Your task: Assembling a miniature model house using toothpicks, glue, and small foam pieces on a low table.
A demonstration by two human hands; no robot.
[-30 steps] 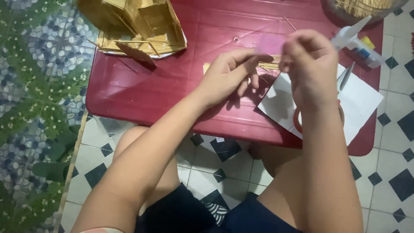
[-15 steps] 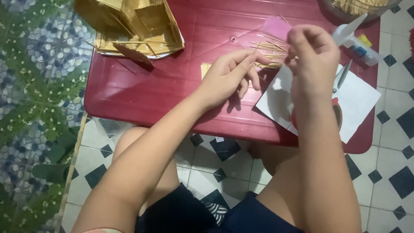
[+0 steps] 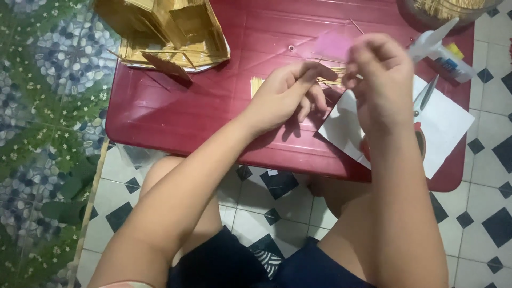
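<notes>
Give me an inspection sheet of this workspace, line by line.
Surface: low red table, worn top.
Job's things: thin sticks pinched between left hand and right hand.
Clutter: stick-built model; white paper; scissors; glue bottle; bowl of sticks.
Grippers: both hands closed on the sticks.
Cables: nothing seen.
Surroundings: tiled floor; floral mat.
</notes>
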